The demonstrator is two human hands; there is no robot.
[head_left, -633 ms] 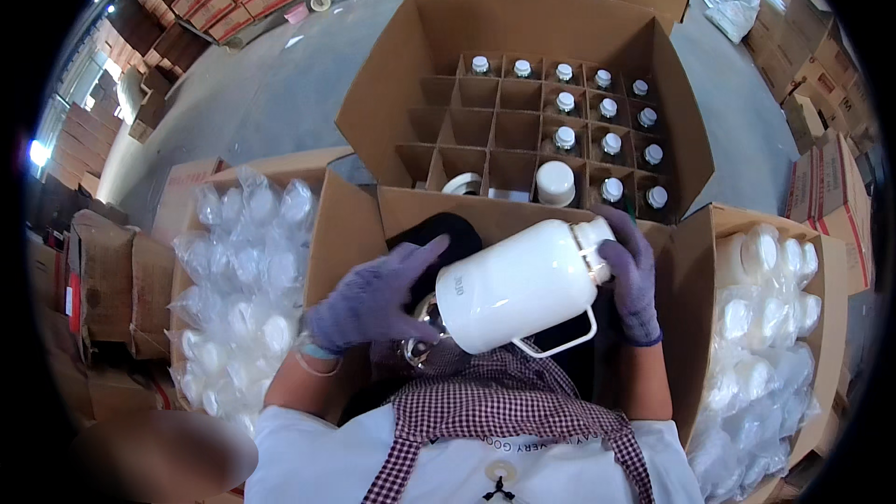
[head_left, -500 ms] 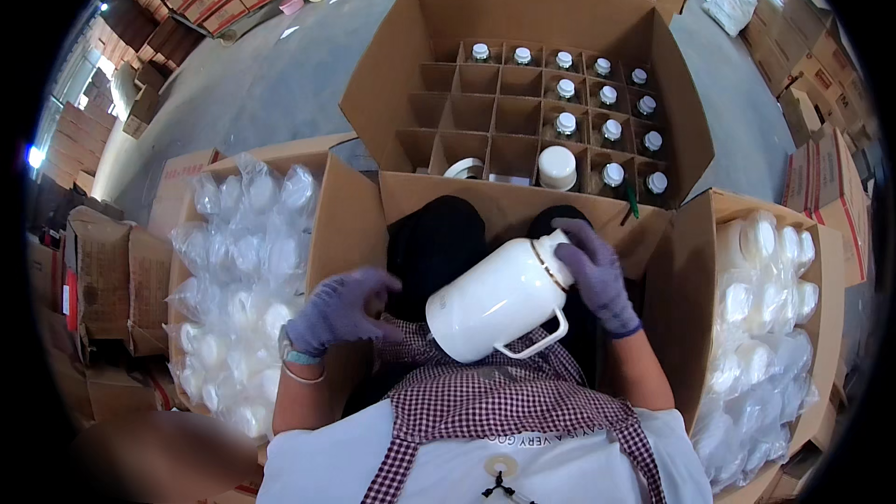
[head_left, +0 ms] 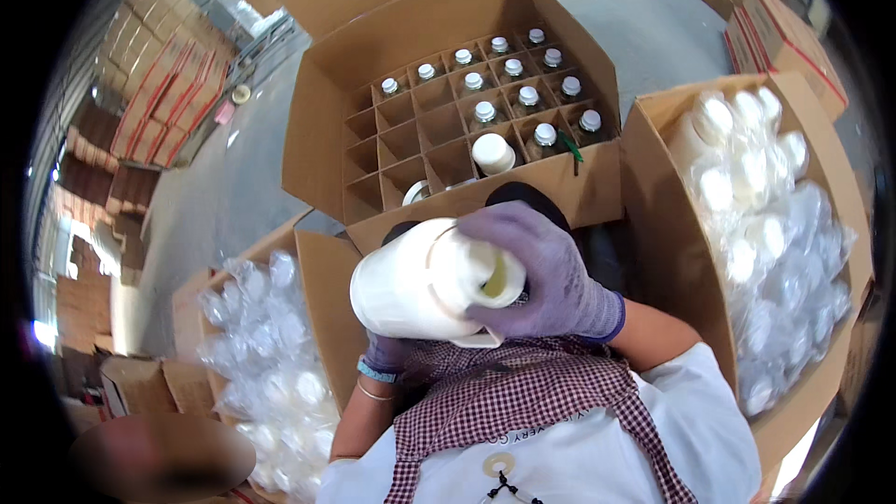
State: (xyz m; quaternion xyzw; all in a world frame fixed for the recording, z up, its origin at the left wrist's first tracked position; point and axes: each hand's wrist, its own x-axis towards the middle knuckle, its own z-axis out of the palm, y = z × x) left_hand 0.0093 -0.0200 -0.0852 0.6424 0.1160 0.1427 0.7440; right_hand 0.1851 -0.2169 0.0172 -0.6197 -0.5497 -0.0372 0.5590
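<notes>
A white thermos jug (head_left: 397, 282) is tilted above my lap, with its mouth toward the right and a yellowish patch inside the opening. My right hand (head_left: 551, 271), in a purple-grey glove, is closed around the neck and mouth. Underneath the jug's body is my left hand (head_left: 385, 352), gloved alike and supporting it; its fingers are hidden behind the jug. The jug's handle shows only in part below the right hand. Just beyond stands an open cardboard box (head_left: 327, 145) with dividers, holding several clear bottles (head_left: 484, 114) with white caps.
In the divided box's near row are a white round-topped container (head_left: 493, 154), a white ring-like part (head_left: 416, 192) and a green-handled tool (head_left: 571, 147). Plastic-wrapped white parts fill the left carton (head_left: 317, 289) and right carton (head_left: 644, 131). Stacked cartons (head_left: 168, 103) stand far left.
The jug has risen and tipped, its mouth now facing more toward me. My left hand has moved in under it. My right hand still grips the neck. The view has turned right.
</notes>
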